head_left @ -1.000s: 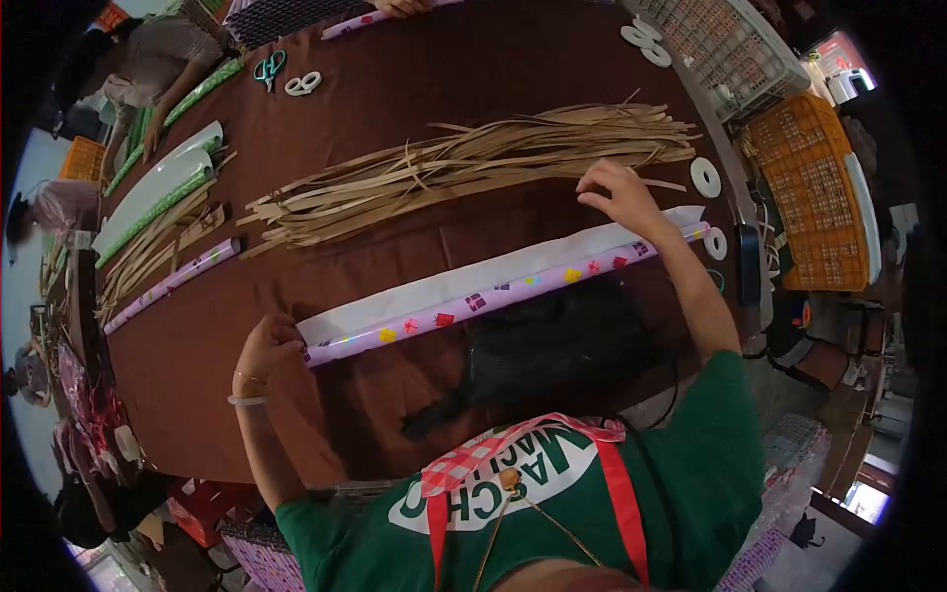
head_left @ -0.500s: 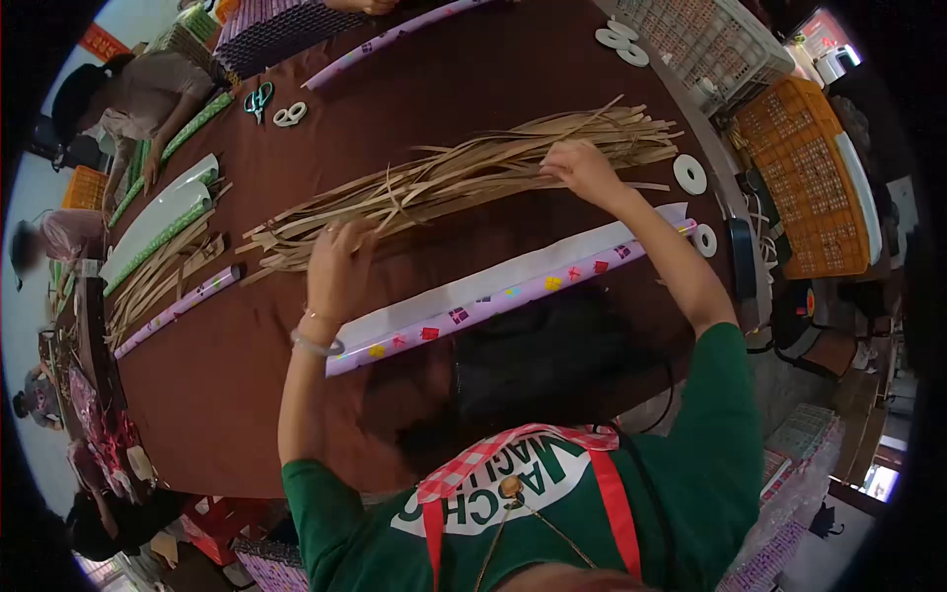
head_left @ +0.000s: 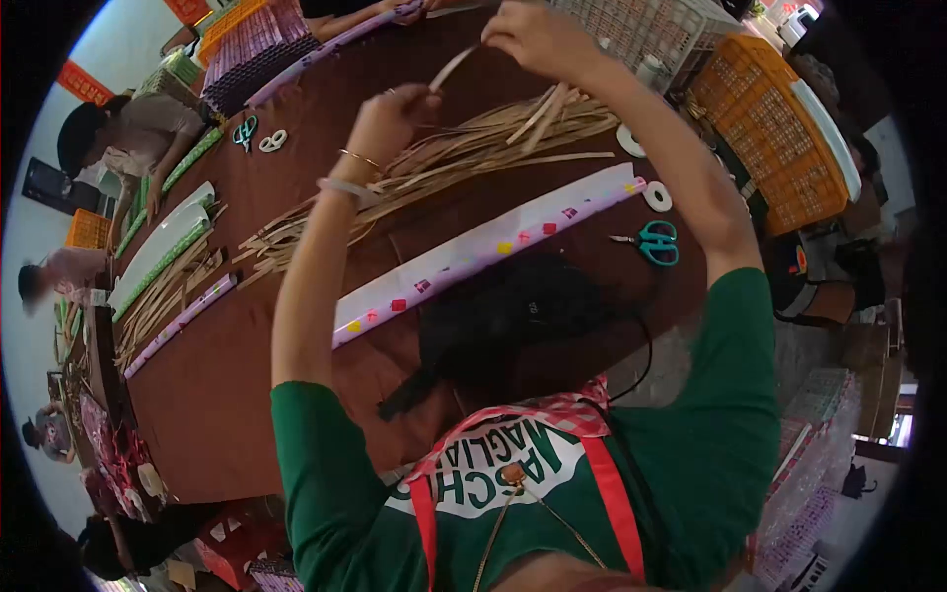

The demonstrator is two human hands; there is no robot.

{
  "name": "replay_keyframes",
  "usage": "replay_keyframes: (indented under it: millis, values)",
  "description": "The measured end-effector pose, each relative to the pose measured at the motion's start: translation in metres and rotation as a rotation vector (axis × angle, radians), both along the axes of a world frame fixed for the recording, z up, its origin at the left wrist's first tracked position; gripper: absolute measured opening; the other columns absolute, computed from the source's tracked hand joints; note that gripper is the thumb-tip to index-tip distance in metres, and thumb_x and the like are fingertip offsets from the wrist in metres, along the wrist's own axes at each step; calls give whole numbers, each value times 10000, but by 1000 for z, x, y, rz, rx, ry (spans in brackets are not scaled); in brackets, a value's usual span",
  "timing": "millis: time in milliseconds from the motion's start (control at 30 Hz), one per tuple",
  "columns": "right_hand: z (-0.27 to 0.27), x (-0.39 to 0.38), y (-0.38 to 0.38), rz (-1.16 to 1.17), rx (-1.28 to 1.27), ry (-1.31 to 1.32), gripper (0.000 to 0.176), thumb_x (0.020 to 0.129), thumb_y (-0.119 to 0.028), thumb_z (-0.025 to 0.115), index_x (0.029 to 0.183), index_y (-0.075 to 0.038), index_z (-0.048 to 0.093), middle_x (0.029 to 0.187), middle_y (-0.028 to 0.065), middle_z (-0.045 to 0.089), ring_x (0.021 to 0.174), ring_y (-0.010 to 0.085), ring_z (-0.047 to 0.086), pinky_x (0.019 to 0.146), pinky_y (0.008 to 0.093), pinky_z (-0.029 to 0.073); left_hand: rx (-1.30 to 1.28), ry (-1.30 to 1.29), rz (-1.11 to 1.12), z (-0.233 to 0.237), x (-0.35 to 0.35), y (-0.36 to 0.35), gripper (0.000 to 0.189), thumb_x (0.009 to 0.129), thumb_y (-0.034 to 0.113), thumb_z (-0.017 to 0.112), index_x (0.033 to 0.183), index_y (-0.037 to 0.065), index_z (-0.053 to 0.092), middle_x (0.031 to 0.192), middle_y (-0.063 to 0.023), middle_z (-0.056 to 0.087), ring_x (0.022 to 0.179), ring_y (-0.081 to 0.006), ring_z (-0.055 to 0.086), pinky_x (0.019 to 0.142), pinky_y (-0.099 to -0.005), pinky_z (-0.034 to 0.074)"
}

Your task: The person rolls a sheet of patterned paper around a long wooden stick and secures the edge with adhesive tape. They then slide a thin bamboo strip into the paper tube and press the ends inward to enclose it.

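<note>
Both my hands are raised over the far side of the brown-covered table. A narrow pale strip [head_left: 453,69] stretches between them. My left hand [head_left: 392,120], wearing a bracelet at the wrist, pinches its lower end. At the upper end, the fingers of my right hand [head_left: 541,41] are closed on it. Beneath lies a loose pile of long brown strips [head_left: 424,185], partly hidden by my left hand. Closer to me, a sheet of purple wrapping paper [head_left: 473,259] with coloured prints lies partly rolled, its white underside showing.
Teal scissors [head_left: 656,243] and a white tape roll [head_left: 657,196] lie at the right. More scissors [head_left: 245,132] are at the far left, near green rolls [head_left: 192,158] and a co-worker [head_left: 148,128]. An orange crate [head_left: 784,128] stands right; a black bag [head_left: 523,306] sits near me.
Both hands have lifted from the brown strips and moved away from me, the pale strip now between them. The teal scissors on the right have come into sight from behind my right forearm.
</note>
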State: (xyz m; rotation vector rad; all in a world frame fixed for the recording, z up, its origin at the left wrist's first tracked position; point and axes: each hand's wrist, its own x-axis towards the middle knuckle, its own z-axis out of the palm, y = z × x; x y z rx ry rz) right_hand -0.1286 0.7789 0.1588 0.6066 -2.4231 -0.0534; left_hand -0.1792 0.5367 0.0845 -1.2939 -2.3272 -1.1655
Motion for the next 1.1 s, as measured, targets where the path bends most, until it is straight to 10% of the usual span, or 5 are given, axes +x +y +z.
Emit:
replay_keyframes:
  millis: [133,433,833,967,1100]
  values:
    - [1,32,27,-59,-127,-96,150,846,-219,555,898,-92,615,768,52,569,716,207,589,643,329,475,-62,-33,44,102,21,-34,185,901,139,472,1020,29,560,824,-100,654,755,-168,639,672,-273,492]
    - [34,32,46,36,-488,-291,167,869,-253,540,903,-109,618,737,26,573,678,157,586,647,308,488,-194,261,101,137,-18,-86,318,822,401,578,1008,147,624,699,-64,606,643,-176,603,600,-309,469]
    - [-37,-26,-1,-68,-328,-109,153,824,-197,547,859,-69,623,843,78,608,781,242,573,679,344,446,-855,600,304,-11,-93,-141,505,808,293,594,1250,89,463,1281,-102,465,1166,-268,454,951,-355,395]
    - [11,-12,-43,134,-232,-140,154,825,-204,551,854,-73,625,787,75,610,691,240,570,626,325,444,-18,-16,-76,42,-33,-65,466,877,300,542,1274,78,442,1244,-114,501,1109,-182,506,925,-277,400]
    - [23,-5,-17,120,-238,-310,180,827,-223,561,838,-53,621,738,54,606,645,192,566,589,288,435,65,-296,-346,85,16,-21,326,921,246,480,1140,11,538,947,-39,619,797,-96,557,773,-225,450]
